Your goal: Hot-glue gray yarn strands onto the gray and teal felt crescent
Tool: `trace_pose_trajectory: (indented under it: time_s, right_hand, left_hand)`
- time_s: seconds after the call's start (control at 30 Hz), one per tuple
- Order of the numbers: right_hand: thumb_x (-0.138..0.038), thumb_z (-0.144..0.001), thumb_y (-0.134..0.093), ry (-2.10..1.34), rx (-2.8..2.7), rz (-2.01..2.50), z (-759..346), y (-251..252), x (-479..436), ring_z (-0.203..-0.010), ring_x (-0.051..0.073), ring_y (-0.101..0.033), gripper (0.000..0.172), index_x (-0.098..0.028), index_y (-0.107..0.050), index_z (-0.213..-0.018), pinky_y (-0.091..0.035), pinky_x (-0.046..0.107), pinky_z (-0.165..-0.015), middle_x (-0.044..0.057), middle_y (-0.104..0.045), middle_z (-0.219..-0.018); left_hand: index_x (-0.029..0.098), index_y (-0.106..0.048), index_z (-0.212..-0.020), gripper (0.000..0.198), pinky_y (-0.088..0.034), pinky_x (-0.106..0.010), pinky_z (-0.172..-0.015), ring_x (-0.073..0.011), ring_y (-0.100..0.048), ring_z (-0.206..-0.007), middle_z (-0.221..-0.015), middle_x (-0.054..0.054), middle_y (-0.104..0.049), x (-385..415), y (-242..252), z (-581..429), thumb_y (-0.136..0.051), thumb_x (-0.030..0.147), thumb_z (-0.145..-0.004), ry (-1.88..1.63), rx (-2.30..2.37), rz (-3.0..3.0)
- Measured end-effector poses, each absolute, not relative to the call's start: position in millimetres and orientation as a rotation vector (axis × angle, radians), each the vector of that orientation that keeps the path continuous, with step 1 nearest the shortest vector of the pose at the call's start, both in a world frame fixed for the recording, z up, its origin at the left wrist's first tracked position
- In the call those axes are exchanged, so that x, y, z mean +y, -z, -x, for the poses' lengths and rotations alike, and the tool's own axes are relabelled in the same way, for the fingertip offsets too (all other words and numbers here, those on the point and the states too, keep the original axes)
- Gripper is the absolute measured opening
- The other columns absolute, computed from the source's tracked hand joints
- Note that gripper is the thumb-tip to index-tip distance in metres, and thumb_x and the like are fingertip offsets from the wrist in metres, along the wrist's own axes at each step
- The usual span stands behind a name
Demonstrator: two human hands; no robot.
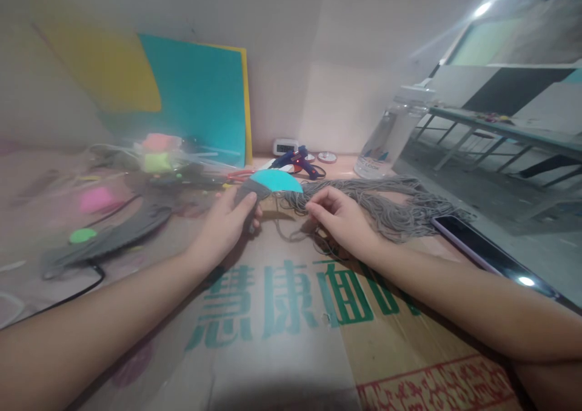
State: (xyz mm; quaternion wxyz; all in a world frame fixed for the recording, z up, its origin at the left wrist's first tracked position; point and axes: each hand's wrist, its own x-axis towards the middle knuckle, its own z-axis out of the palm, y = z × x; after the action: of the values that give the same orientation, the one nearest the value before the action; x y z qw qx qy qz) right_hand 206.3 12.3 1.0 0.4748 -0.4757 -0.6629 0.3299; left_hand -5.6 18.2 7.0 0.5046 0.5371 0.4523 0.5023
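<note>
My left hand (pixel 231 217) is closed on a turquoise curved piece (pixel 279 180), thumb on top. Grey yarn wraps the piece's left end, under the thumb; the turquoise part at the right is bare. A loose strand of grey yarn (pixel 291 239) hangs from the piece and loops over the cardboard towards my right hand (pixel 339 217). The fingers of that hand are curled in a pinch on the grey yarn, a little right of the piece; the exact grip is hard to see. Behind and beside it spreads a heap of grey yarn (pixel 400 208).
Printed cardboard (pixel 291 350) covers the tabletop. Behind stand a glue gun (pixel 297 161), a small digital clock (pixel 285 147) and a clear bottle (pixel 391 135). A phone (pixel 491 253) lies right. At left are a grey yarn-covered curved piece (pixel 113 235) and coloured sheets (pixel 204 96).
</note>
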Motion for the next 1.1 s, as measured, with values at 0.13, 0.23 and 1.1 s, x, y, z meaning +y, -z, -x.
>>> trace_pose_trajectory:
  time_s: [0.13, 0.23, 1.1]
  right_hand:
    - [-0.036, -0.093, -0.049, -0.646, -1.866, 1.192, -206.0, -6.8, 4.4, -0.066, 0.013, -0.059, 0.028, -0.019, -0.057, -0.072, -0.045, 0.027, -0.065, 0.0, -0.062, -0.069]
    - [-0.034, -0.096, -0.045, -0.552, -2.022, 1.226, -205.8, -10.8, 1.7, -0.071, 0.015, -0.062, 0.034, -0.018, -0.063, -0.072, -0.048, 0.028, -0.071, 0.002, -0.068, -0.073]
    - [-0.03, -0.095, -0.044, -0.45, -2.281, 1.142, -205.2, -22.9, -16.4, -0.067, 0.014, -0.06, 0.026, -0.022, -0.069, -0.099, -0.041, 0.026, -0.06, 0.003, -0.07, -0.079]
  left_hand:
    - [0.019, -0.049, -0.086, 0.021, -0.037, -0.015, -0.039, -0.008, -0.054, -0.049, -0.068, 0.004, -0.055, 15.9, -9.8, 3.7, -0.058, 0.038, -0.085, -1.194, 1.095, -1.267]
    - [0.02, -0.05, -0.088, 0.022, -0.04, -0.016, -0.04, -0.0079, -0.053, -0.048, -0.069, 0.005, -0.055, 16.1, -8.4, 3.9, -0.06, 0.039, -0.084, -1.199, 1.051, -1.252]
    - [0.02, -0.056, -0.074, 0.025, -0.039, -0.025, -0.057, -0.0152, -0.054, -0.06, -0.065, 0.002, -0.059, 20.1, 0.0, 15.0, -0.054, 0.04, -0.09, -1.218, 1.177, -1.809]
